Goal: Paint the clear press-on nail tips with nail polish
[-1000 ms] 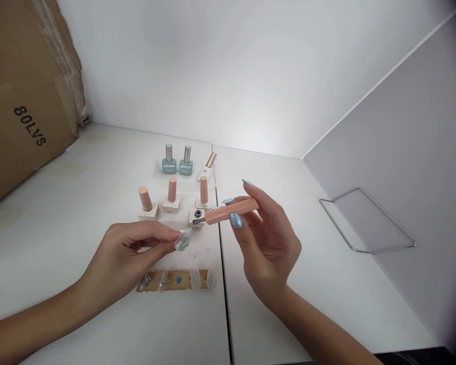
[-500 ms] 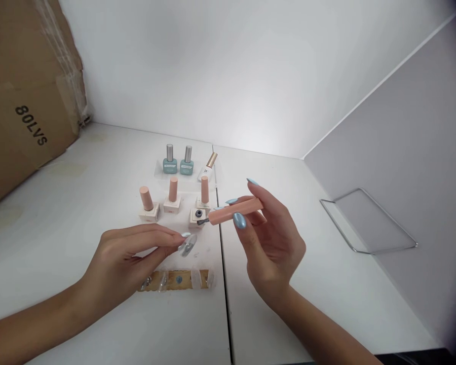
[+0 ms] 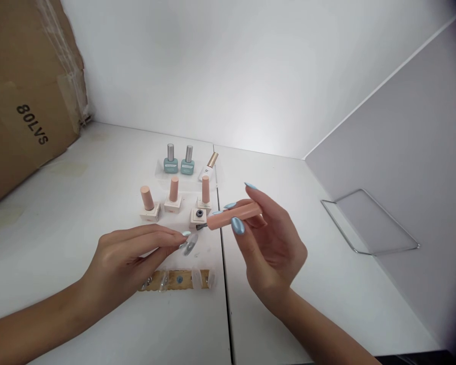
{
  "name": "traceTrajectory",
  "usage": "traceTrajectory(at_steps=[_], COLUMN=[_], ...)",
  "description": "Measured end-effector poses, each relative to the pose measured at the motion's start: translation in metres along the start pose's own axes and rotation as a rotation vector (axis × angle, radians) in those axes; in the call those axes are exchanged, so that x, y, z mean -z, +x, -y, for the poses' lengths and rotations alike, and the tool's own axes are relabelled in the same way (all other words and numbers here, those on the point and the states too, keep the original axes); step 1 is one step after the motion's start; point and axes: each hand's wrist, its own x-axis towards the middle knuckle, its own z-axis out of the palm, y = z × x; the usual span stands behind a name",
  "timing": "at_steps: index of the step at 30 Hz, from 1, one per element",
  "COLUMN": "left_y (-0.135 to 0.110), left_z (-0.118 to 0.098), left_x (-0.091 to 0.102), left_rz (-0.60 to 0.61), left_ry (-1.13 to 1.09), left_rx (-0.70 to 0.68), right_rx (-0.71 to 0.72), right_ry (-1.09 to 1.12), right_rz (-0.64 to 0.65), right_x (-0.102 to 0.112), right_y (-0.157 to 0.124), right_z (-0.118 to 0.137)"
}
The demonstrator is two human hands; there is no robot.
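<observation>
A taped cardboard box (image 3: pixel 34 101) stands at far left, a metal wire frame (image 3: pixel 390 218) at right beside the side wall (image 3: pixel 414 132).

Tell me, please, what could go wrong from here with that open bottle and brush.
The open bottle stands close to the brush in the right hand, so a knock might tip it. The brush looks dark grey and might drip onto the table. The left hand has the nail tip only in a fingertip pinch, so it may slip.

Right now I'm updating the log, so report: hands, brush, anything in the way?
Left hand pinching nail tip. Right hand gripping pink cap. Brush apart from nail tip. Nothing visible between them.
</observation>
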Motion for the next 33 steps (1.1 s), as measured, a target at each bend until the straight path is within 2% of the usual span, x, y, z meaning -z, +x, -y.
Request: traceTrajectory(at_steps=[2,6,8,13,16,23,30,33], left_y=[-0.0005,0.0015,0.0024,-0.0016,-0.0044,-0.0001,-0.0057,-0.0051], left_z=[0.0014,0.0024,0.0016,0.0023,0.0048,0.0045,0.0068,0.0064], left_x=[0.0005,0.0006,-0.0002,-0.0016,-0.0012,-0.0028,-0.0037,-0.0034], left_rz=[0.005,0.03,0.036,0.017,0.02,0.039,0.024,0.028], left_ry=[0.003,-0.009,-0.016,0.005,0.009,0.004,0.07,0.081], left_rx=[-0.01,-0.007,0.004,0.025,0.022,0.013,-0.018,-0.033], right_rx=[0.001,0.059,0.083,-0.029,-0.029,0.104,0.036,0.077], right_ry=[-0.011,0.032,0.061,0.055,0.031,0.068,-0.023,0.011], right_rz=[-0.002,0.122,0.142,0.035,-0.01,0.159,0.027,0.058], right_x=[0.0016,0.0028,0.0016,-0.0005,0.001,0.0023,0.001,0.002], right_y=[-0.0006,0.0012,0.0016,-0.0024,-0.0038,0.0032,-0.0027,0.0001], right_z=[0.0008,0.002,0.0017,0.0,-0.0005,0.0002,-0.0027,-0.0023])
